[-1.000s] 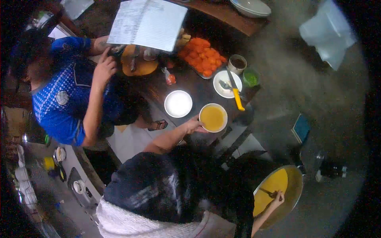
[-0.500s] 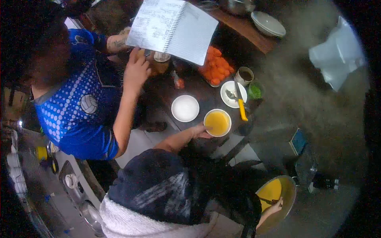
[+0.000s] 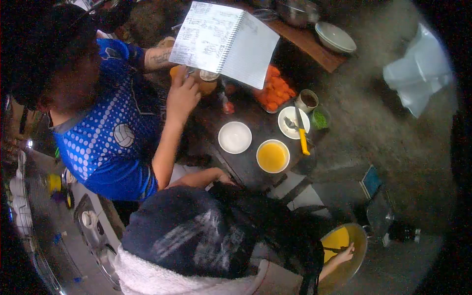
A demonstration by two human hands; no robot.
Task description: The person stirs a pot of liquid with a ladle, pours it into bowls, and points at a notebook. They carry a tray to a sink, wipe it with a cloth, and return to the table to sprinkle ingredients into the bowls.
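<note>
My left hand is drawn back near my body, holding nothing, a short way left of a white bowl of yellow liquid on the dark table. My right hand grips a dark spoon that dips into a pan of yellow liquid at the lower right. An empty white bowl stands left of the full one.
A person in a blue shirt holds up an open notebook, their other hand over the table. A tray of carrot pieces, a cup, a plate with a yellow-handled knife, stacked plates and a white bag lie beyond.
My left hand let go of the bowl of yellow liquid and drew back toward my body. The person in blue leaned in, bringing the notebook closer. My right hand stays on the spoon.
</note>
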